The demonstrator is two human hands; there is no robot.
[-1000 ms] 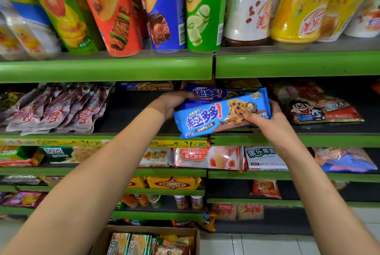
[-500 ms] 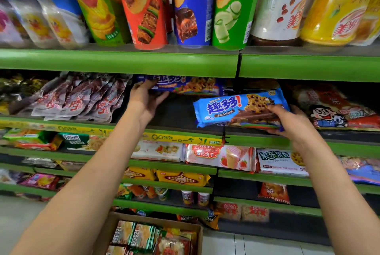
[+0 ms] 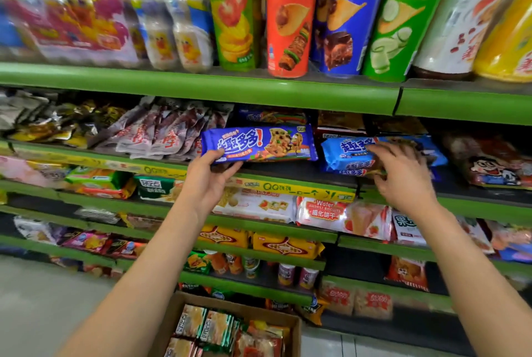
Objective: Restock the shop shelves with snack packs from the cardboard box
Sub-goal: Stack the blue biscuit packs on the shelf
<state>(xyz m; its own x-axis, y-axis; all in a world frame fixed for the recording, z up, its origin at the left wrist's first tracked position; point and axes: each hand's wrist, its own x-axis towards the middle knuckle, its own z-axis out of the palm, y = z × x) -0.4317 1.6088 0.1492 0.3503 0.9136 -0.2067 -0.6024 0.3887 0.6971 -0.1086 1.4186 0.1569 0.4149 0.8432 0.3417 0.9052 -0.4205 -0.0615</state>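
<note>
- My left hand (image 3: pixel 211 181) grips the dark blue cookie pack (image 3: pixel 259 143) at its left end, thumb on the front face, fingers curled underneath
- That pack sits level, long axis running 9 to 3 o'clock, printed face toward me, its left end over the front lip of the second shelf (image 3: pixel 288 187), its right end further in over the shelf
- My right hand (image 3: pixel 403 175) rests on the light blue pack (image 3: pixel 348 155), fingers spread apart and bent over its front; I cannot tell whether they clamp it
- The light blue pack lies just at 3 o'clock of the dark one, also lengthwise 9 to 3, on top of another like it
- At 9 o'clock of the dark pack, a fanned row of red-and-silver sachets (image 3: pixel 155 132) crowds close to its left end
- At 12 o'clock behind it, more cookie packs (image 3: pixel 273 116) lie flat at the back of the shelf
- At 3 o'clock past my right hand, a red bag (image 3: pixel 489 166) with a cartoon face
- On the shelf above, chip tubes (image 3: pixel 290 17) stand upright
- At 6 o'clock on the floor, the box (image 3: pixel 290 325) is open, with snack packs (image 3: pixel 207 325) standing inside
</note>
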